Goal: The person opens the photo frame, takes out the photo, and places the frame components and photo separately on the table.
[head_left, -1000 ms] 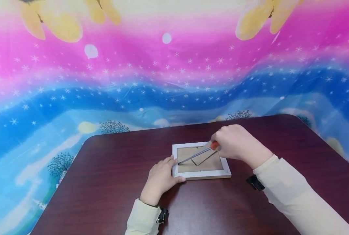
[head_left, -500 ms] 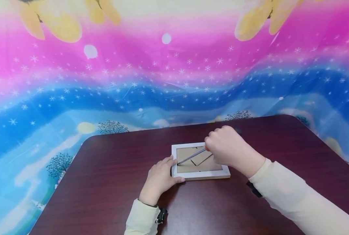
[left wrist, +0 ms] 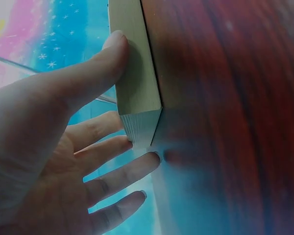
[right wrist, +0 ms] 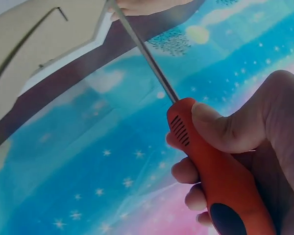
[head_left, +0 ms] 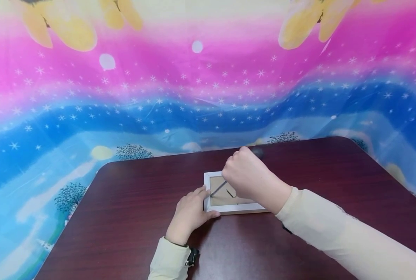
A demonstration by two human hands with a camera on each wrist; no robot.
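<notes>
A white picture frame lies face down on the table, its tan backing board showing. My left hand holds the frame's near left corner. In the left wrist view the thumb presses the long side edge, and fingertips meet the short end. My right hand grips a screwdriver with a red handle and black inlay. Its metal shaft slants down to the left, the tip at the inside left edge of the frame. In the head view the handle is hidden behind the hand.
The frame rests on a dark reddish wooden table with rounded far corners. Behind the table hangs a pink and blue backdrop with snowflakes. A dark bent line marks the backing board. Both wrists wear black straps.
My right hand has moved left over the frame with the screwdriver, covering more of the board and lowering the forearm across it. The tip and my left hand stay in place.
</notes>
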